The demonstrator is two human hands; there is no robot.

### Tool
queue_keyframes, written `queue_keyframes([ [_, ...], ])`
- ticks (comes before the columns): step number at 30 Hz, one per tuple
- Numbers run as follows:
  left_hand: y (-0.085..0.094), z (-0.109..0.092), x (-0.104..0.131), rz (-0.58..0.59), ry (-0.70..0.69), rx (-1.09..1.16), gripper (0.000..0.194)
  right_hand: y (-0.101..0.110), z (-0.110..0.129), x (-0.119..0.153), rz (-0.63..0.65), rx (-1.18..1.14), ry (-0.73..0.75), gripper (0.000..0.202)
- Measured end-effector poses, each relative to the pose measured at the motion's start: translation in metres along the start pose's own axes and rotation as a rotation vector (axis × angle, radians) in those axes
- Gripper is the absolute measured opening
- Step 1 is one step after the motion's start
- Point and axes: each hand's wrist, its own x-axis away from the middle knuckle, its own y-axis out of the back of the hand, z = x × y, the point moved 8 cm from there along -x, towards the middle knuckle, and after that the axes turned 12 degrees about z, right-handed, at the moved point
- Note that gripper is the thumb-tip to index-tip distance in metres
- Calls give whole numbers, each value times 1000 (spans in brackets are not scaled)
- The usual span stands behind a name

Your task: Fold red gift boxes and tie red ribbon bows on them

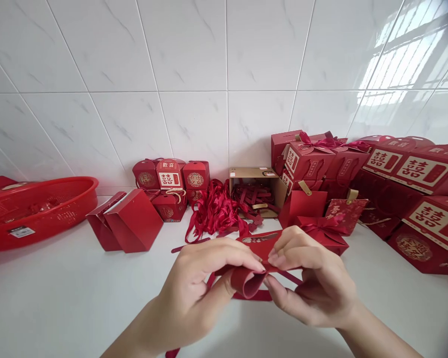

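Note:
In front of me, both hands work on a smooth red leather-like piece (248, 282), whose near end is curled into a loop. My left hand (205, 283) is closed, its thumb and fingers pinching the curl from the left. On the other side, my right hand (313, 278) is closed too, thumb and fingertips gripping the same piece near its middle. A slot with a pale printed edge shows in the far part of the piece. Dark red ribbon (254, 295) passes beneath the hands. What the fingertips cover is hidden.
A red plastic basket (59, 219) stands left, beside two red boxes (136, 221). Loose ribbons (216, 209) lie heaped near the tiled wall, next to a cardboard box (280, 186) of red straps. Small gift boxes (170, 179) sit behind; larger ones (421, 169) are stacked right.

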Motion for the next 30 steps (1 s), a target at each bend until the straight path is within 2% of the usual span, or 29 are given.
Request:
queue_keyframes([
  [2, 1, -1, 1, 2, -21, -52, 35, -1, -2, 0, 18, -11, -33, 46],
  [4, 3, 3, 1, -26, 12, -118, 34, -6, -11, 0, 59, -29, -135, 50],
  [7, 5, 18, 0, -72, 142, -154, 29, -15, -28, 2, 138, -89, -307, 35],
  [10, 5, 31, -1, -97, 227, -123, 23, -22, -40, 4, 192, -126, -411, 19],
  [16, 0, 44, -4, -61, 290, -101, 18, -25, -50, 6, 262, -159, -579, 20],
  [19, 0, 45, -5, -61, 298, -111, 18, -26, -53, 6, 269, -182, -608, 21],
  [23, 2, 46, -4, -79, 295, -127, 17, -24, -55, 8, 208, -200, -611, 17],
  [27, 8, 45, -1, -178, 291, -131, 13, -16, -48, 6, 92, -160, -508, 13],
  [30, 11, 40, -1, -241, 222, -106, 15, -11, -40, 3, 47, -136, -411, 12],
])
